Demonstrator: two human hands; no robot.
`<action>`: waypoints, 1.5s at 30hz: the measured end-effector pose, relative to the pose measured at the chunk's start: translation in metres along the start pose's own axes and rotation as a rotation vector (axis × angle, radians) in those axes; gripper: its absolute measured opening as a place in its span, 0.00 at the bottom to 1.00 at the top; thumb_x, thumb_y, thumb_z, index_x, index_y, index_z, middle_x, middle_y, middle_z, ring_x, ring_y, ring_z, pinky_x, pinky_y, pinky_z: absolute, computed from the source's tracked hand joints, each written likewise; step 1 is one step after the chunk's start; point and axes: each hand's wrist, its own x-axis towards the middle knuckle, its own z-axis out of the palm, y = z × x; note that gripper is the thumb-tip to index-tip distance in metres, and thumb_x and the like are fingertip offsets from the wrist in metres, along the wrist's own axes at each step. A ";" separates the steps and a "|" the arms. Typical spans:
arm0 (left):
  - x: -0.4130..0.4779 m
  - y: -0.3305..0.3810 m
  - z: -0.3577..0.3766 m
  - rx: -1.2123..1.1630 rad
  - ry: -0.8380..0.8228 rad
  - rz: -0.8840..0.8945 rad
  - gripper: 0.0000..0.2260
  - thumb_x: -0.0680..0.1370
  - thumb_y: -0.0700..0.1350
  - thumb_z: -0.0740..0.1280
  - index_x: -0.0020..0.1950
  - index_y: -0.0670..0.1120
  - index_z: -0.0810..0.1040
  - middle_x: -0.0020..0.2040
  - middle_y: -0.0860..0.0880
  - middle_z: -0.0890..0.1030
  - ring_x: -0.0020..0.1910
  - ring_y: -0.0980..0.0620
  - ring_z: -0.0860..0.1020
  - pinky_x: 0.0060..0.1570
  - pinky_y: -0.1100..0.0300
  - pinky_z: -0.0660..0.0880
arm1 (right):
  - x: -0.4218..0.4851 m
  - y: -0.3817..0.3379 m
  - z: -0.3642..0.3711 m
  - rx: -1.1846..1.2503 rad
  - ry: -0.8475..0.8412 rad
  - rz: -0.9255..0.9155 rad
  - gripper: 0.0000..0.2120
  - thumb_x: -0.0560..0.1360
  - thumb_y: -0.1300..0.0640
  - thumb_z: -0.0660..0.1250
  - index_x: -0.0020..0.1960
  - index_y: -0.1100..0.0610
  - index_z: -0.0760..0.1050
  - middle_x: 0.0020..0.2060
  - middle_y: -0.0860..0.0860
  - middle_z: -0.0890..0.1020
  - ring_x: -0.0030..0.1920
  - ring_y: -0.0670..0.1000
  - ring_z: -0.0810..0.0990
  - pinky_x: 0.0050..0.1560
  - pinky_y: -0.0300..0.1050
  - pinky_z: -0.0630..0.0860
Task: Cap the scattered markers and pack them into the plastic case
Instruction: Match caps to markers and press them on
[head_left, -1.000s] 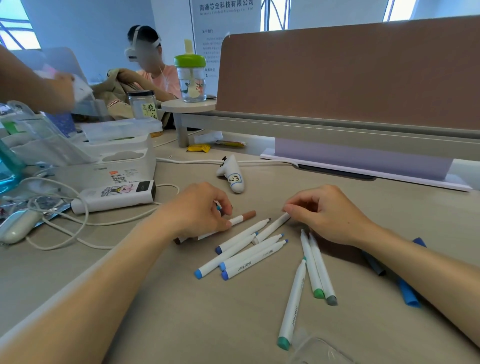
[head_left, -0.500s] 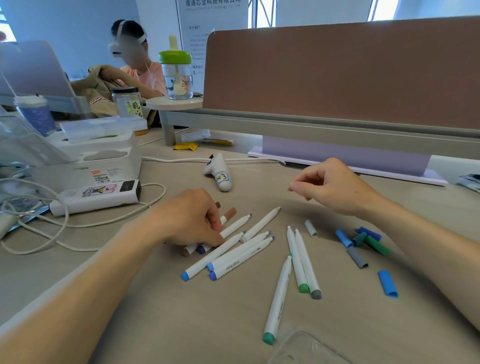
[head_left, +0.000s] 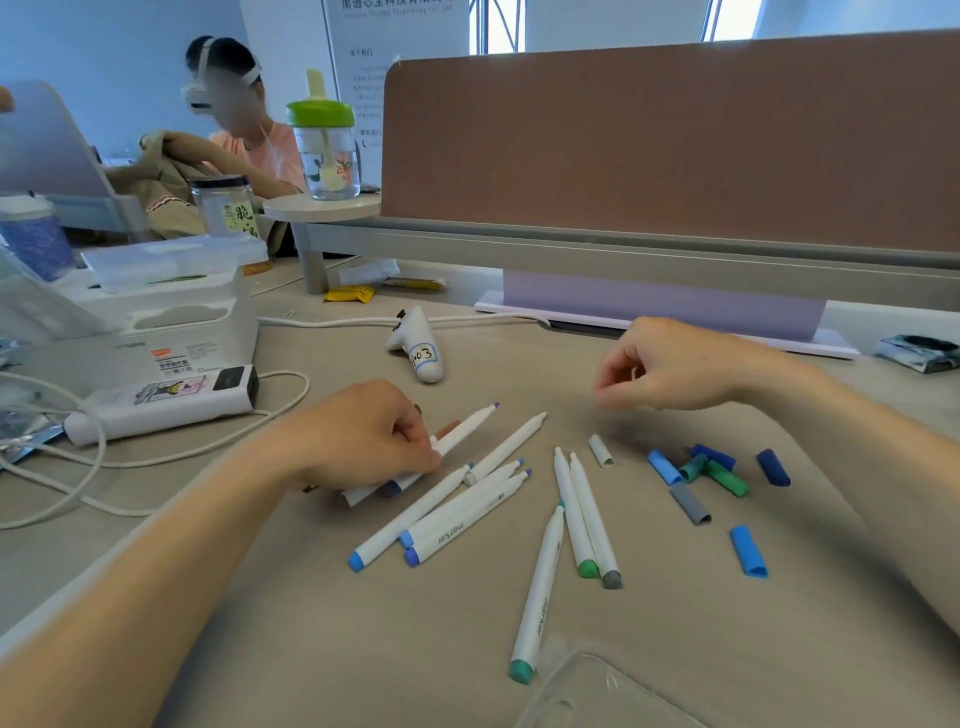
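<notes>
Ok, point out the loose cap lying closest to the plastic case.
The bright blue cap lying alone, nearest the camera. The other caps sit grouped farther back on the desk, all farther from the clear case at the bottom edge.

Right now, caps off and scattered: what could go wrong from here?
1. Cap mix-up: the loose caps include several similar blues and greens, so one could land on the wrong marker.
2. Stray ink: the purple-tipped marker pinched by the left hand is uncapped and could mark the desk.
3. Lost cap: the blue cap lies apart, close to the right forearm; a sweep might knock it away.
</notes>
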 end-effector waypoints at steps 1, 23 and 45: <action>0.000 0.000 -0.001 -0.052 -0.009 0.014 0.11 0.76 0.54 0.70 0.40 0.49 0.85 0.33 0.55 0.82 0.36 0.58 0.77 0.44 0.59 0.75 | -0.003 0.005 -0.007 -0.049 -0.059 0.030 0.06 0.75 0.52 0.69 0.41 0.50 0.84 0.37 0.44 0.84 0.35 0.43 0.79 0.37 0.39 0.78; -0.008 0.022 0.018 -0.471 -0.177 0.179 0.13 0.81 0.46 0.65 0.38 0.48 0.83 0.35 0.46 0.77 0.31 0.56 0.67 0.34 0.66 0.65 | -0.033 0.040 -0.042 -0.054 -0.081 0.242 0.04 0.75 0.58 0.70 0.41 0.54 0.82 0.34 0.50 0.82 0.30 0.46 0.79 0.33 0.40 0.78; -0.019 0.039 0.031 -0.585 -0.139 0.265 0.15 0.81 0.46 0.64 0.37 0.54 0.84 0.37 0.48 0.84 0.32 0.56 0.70 0.37 0.61 0.67 | -0.107 0.059 0.020 -0.117 0.150 0.382 0.06 0.75 0.56 0.71 0.49 0.46 0.80 0.41 0.42 0.80 0.42 0.41 0.78 0.39 0.33 0.69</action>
